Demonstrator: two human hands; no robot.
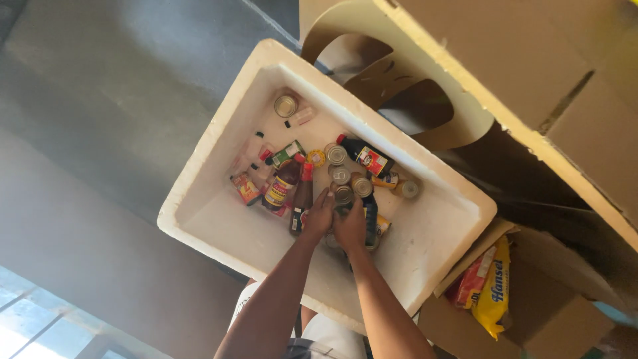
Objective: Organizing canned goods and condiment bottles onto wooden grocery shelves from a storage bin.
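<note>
Foam makes up the big white rectangular box [219, 226], crowded with dark sauce bottles [282, 185]. Both hands, left [319, 216] and right [350, 228], close their fingers around a silver-lidded can [343, 195] mid-box; neighbouring cans could topple if knocked.
</note>
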